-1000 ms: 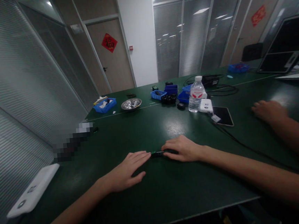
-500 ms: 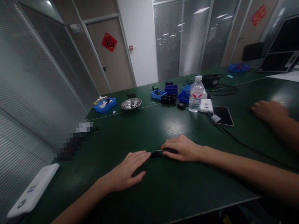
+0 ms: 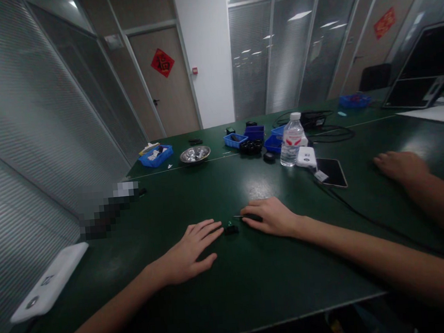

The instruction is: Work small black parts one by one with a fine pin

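Note:
My left hand [image 3: 192,252] lies open on the green table, palm down, fingers stretched to the right. Just off its fingertips is a small black part [image 3: 231,230] with a bit of green on top; I cannot make out its kind. On the other side of that part, my right hand [image 3: 271,217] is closed around the black handle of a screwdriver [image 3: 252,218]. Its thin metal shaft points left, above and to the right of the part, apart from it. The palm covers the rest of the handle.
Another person's hand [image 3: 403,165] rests at the right. A water bottle [image 3: 291,142], a white power bank [image 3: 305,157] and a phone [image 3: 331,172] stand beyond my right hand. Farther back are a metal bowl [image 3: 195,155] and blue trays [image 3: 156,156]. A white device [image 3: 49,282] lies left.
My right hand has drawn the screwdriver slightly up and away from the black part, so its shaft now shows. My left fingers have spread and lifted slightly off the part.

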Demonstrator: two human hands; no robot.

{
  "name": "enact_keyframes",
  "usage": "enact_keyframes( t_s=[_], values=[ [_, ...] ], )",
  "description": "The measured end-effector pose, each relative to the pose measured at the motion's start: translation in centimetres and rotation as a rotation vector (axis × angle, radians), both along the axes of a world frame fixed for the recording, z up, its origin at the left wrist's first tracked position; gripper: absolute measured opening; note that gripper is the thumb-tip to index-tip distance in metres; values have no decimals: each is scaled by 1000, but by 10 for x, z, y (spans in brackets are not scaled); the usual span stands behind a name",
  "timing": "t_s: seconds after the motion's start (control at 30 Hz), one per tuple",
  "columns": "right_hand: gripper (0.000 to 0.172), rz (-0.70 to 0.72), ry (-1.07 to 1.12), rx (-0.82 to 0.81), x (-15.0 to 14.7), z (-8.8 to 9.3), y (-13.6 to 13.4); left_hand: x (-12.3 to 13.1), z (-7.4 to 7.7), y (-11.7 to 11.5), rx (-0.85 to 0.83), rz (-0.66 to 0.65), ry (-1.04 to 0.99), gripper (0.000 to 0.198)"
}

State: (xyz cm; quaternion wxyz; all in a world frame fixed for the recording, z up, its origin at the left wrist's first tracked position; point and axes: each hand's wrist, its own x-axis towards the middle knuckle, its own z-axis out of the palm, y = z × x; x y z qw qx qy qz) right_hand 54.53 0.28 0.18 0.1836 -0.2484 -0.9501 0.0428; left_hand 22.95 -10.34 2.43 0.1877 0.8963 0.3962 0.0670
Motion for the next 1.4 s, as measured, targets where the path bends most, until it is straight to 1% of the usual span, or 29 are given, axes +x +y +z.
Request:
enact_keyframes(
  t_s=[0.2,0.37,0.63,0.83,0.97,1.1,1.27,1.4],
  values=[
    [30,88,-9,23,0,7,-4,1,4,-1,8,-24,3,61],
    [29,127,-30,14,2,14,-8,2,6,-1,-17,-28,10,57],
    [33,133,-81,105,-1,8,-9,1,3,-2,-32,6,-61,51],
    [34,180,-95,163,-9,6,-15,1,3,-3,-27,21,-82,48],
    [34,188,-87,151,-8,6,-14,2,5,-4,-14,15,-77,54],
    [35,214,-101,156,-8,7,-15,3,8,-4,-12,-12,-24,62],
    [35,242,-126,152,-10,10,-17,4,8,-2,9,-56,49,63],
    [35,212,-108,105,-8,11,-15,4,7,-2,34,-54,67,63]
  ],
)
